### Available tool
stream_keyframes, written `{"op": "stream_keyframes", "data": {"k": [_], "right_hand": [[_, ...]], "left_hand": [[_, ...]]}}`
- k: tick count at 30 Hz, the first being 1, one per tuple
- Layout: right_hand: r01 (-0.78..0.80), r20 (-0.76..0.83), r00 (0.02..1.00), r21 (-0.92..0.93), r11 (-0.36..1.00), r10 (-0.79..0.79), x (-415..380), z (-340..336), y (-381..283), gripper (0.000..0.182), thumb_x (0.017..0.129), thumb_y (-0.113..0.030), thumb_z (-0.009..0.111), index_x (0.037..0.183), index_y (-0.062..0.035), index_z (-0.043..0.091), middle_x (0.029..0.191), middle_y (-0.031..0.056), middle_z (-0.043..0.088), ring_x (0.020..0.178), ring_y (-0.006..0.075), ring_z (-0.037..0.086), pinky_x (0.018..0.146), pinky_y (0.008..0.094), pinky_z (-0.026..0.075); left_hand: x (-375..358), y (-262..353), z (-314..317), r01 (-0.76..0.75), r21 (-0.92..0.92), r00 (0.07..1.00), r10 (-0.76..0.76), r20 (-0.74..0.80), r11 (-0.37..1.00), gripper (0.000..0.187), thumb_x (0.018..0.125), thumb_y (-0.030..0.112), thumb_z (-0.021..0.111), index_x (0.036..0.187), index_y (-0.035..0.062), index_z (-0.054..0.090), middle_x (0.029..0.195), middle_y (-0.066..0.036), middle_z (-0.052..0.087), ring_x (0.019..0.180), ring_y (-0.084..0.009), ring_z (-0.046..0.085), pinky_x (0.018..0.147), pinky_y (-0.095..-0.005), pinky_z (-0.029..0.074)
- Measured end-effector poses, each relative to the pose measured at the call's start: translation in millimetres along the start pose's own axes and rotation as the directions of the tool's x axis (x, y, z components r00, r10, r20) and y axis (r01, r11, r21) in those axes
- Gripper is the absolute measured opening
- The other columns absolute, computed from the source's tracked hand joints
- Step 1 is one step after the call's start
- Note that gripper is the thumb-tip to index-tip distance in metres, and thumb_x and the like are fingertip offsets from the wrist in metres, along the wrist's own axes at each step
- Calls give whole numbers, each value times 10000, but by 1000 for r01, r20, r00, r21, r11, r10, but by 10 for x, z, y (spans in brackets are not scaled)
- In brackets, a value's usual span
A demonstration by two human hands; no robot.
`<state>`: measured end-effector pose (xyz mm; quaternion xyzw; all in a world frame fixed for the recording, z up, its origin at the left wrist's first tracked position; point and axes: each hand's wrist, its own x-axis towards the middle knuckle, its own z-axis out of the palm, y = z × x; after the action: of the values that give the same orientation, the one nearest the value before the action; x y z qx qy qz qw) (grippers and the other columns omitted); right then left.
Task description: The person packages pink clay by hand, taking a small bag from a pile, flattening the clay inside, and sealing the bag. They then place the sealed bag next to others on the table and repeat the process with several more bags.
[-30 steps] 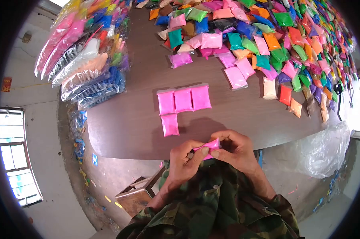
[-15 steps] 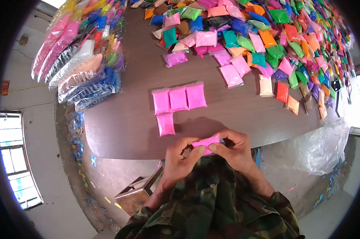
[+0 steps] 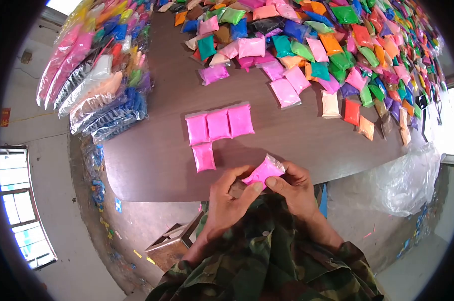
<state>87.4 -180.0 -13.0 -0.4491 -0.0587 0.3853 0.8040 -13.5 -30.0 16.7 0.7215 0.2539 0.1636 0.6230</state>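
Observation:
Between my two hands, over the table's front edge, is a small bright pink packet (image 3: 262, 171) in clear plastic. My left hand (image 3: 231, 196) pinches its left side, and my right hand (image 3: 293, 189) grips the right side, thumbs close together at the lower edge. The packet is tilted, with its clear plastic end pointing up and right. On the table beyond lie matching pink packets: three in a row, the middle one (image 3: 218, 124) flanked closely on both sides, and a single packet (image 3: 204, 157) below the left one.
A large heap of colourful packets (image 3: 332, 45) covers the back and right of the brown table (image 3: 151, 170). Long filled plastic bags (image 3: 106, 95) are stacked at the left. A clear plastic sheet (image 3: 408, 185) hangs by the right edge, and a wooden stool (image 3: 172, 246) stands below.
The packet in my hands has turned from lying level to tilted, so its clear end now shows at the upper right. The view has shifted slightly; the packets on the table stay put.

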Motion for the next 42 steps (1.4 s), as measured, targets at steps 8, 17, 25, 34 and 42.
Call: {"op": "stream_keyframes", "data": {"k": [8,17,25,34,42], "right_hand": [[97,113,992,-391,915,-57,-35,-46,-121,187,1001,-43,796,1168,19,742,975,-30,703,888,33,599,746,228,498],[101,26,995,-149,984,-99,-49,48,38,304,1031,-93,779,1309,9,708,1069,-22,714,944,55,611,804,258,530],[99,99,993,-430,898,-62,-30,-43,-76,255,1019,-79,787,1248,11,720,990,-31,683,909,46,587,776,251,505],[70,37,997,-155,985,-65,-69,51,63,232,1032,-66,768,1251,-4,721,1004,-32,681,907,48,590,780,245,503],[122,64,992,-280,952,-108,-45,-33,1,150,1027,-69,777,1155,1,742,998,-33,694,890,44,582,763,241,493]], "left_hand": [[-6,99,-73,69,66,993,-75,90,995,203,1001,150,802,1091,-22,743,840,-25,706,718,-48,577,620,-254,462],[-11,21,17,16,53,999,-18,37,998,178,994,130,806,1065,-12,726,829,9,682,704,-24,530,581,-246,416],[12,42,-32,76,82,991,-84,102,994,189,986,124,815,1041,-26,716,826,-15,702,710,-44,567,585,-262,442],[-1,-67,-10,-71,45,995,68,72,996,179,990,95,806,953,-11,666,776,22,625,698,-36,512,581,-256,408],[-29,35,-7,156,-117,983,-142,118,981,159,998,79,783,1092,-29,715,809,37,649,721,-21,520,605,-231,418]]}}
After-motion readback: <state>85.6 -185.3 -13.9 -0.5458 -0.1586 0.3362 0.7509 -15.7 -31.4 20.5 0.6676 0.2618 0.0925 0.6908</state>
